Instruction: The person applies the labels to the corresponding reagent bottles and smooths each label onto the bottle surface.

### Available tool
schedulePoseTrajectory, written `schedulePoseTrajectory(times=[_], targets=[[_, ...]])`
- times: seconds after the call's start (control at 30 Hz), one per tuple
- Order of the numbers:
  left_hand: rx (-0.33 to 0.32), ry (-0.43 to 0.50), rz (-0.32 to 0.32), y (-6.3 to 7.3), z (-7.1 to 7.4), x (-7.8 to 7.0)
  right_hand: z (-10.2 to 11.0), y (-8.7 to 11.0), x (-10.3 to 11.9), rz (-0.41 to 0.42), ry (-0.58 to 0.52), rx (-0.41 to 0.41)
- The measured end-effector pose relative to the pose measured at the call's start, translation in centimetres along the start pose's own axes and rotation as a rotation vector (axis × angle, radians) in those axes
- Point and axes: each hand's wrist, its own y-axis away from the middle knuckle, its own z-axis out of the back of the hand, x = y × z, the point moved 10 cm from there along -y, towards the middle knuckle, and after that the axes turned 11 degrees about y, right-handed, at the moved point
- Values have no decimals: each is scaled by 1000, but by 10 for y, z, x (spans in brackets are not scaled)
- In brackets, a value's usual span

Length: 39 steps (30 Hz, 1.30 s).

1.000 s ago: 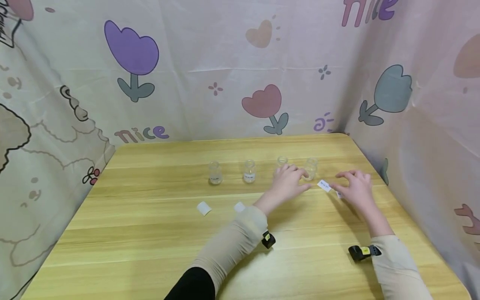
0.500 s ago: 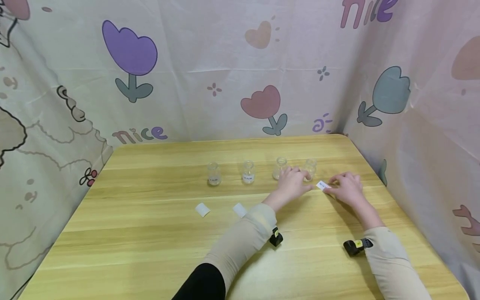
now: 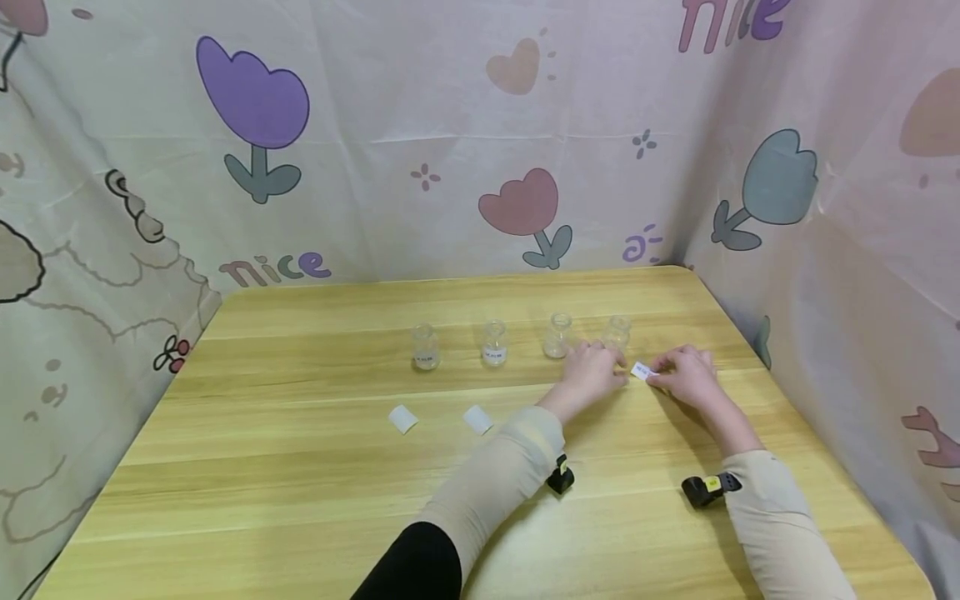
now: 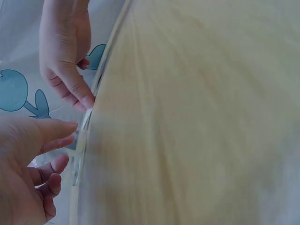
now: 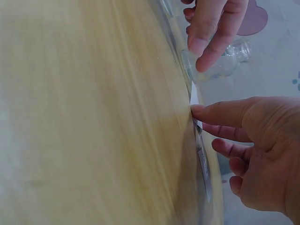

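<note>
My right hand (image 3: 688,377) pinches a small white printed label (image 3: 641,371) between thumb and fingers, low over the table. In the right wrist view the label (image 5: 195,96) shows at the thumb tip, and another printed label (image 5: 204,173) lies on the tabletop beneath that hand. My left hand (image 3: 591,372) hovers just left of the held label with thumb and fingers apart, as the left wrist view also shows. It partly covers the rightmost clear glass bottle (image 3: 618,327). Beside it stands a similar bottle (image 3: 557,340).
Farther left stand two more glass bottles, one (image 3: 494,350) in the middle and one (image 3: 425,353) at the end, both bearing printed labels. Two white paper squares, left (image 3: 402,419) and right (image 3: 477,420), lie nearer on the wooden table (image 3: 262,467). A patterned curtain (image 3: 390,100) hangs behind.
My right hand has moved left and pinched the label that lay beside it. My left hand has shifted slightly right, uncovering the third bottle.
</note>
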Motion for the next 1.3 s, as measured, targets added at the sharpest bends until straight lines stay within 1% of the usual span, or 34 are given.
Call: schedulePoseTrajectory(times=[0.17,0.37,0.47,0.63,0.8,0.9,1.03,1.2,1.3], targets=[[8,-12,16,-2,-7,-2,0,1,4,33,-5,-18],[28,-33,11,-4,-12,-7,0,4,8,86,-18,-32],[32,-48,22,-6,-14,-7,1,4,10,100,-22,-36],[14,-30,41,-7,-16,-7,1,5,12,124,-10,-47],[1,-30,31,-7,-15,-8,4,6,16,141,5,-59],[7,-30,37,-6,-14,-8,6,7,20,157,9,-74],[5,-15,41,-3,-10,-7,10,10,24,185,15,-114],[-20,4,30,2,1,-10,22,18,32,223,-4,-180],[-38,0,25,6,8,-11,29,23,39,237,-16,-198]])
